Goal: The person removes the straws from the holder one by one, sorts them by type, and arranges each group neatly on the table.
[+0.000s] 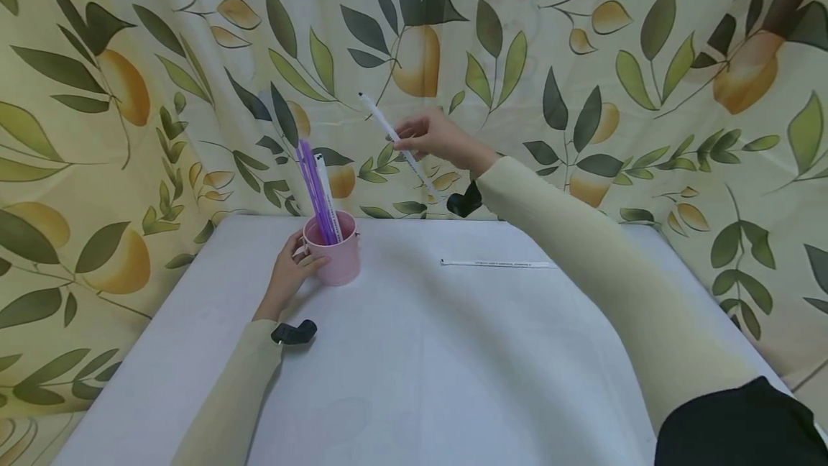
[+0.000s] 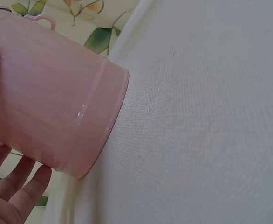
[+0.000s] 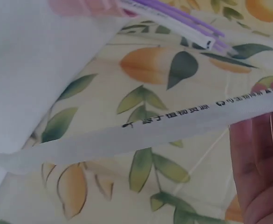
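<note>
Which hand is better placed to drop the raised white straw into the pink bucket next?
Right, most likely: the right hand pinches the white straw, raised to the right of the pink bucket. The left hand grips the bucket, so it seems better suited to steadying it.

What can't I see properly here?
Bottoms of purple straws: head view, hidden by pink bucket.
Right end of lying straw: head view, behind right sleeve.
One end of held straw: right wrist view, cut by edge.
Part of left hand: left wrist view, cut by edge.
</note>
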### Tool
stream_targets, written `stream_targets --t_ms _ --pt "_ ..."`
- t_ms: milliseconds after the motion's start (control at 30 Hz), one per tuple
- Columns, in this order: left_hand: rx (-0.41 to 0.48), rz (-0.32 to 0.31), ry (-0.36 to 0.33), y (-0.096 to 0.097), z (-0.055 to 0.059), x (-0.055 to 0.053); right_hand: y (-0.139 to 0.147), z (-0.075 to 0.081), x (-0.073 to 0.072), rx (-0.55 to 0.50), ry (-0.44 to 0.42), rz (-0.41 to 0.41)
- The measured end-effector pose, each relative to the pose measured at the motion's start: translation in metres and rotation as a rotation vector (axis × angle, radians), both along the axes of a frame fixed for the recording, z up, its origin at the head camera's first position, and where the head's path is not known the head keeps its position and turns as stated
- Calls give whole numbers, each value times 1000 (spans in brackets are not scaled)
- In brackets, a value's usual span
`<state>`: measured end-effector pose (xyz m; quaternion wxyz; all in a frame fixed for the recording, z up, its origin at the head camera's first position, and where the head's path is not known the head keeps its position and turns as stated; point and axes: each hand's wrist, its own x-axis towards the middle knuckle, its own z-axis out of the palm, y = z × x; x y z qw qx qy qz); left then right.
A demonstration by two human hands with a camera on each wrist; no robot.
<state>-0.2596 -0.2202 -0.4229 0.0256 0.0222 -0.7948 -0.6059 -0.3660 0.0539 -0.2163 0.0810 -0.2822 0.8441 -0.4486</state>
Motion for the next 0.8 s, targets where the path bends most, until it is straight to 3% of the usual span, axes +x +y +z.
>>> stream_targets --t_ms 200,433,600,800 --pt "-17 17 18 -8 -21 -13 33 -8 17 267 30 77" --pt "-8 7 6 3 5 5 70 -42 26 411 -22 200" --pt "-16 13 4 6 7 7 95 -68 31 494 -52 228" --pt "4 6 20 2 0 2 121 -97 28 549 -106 219"
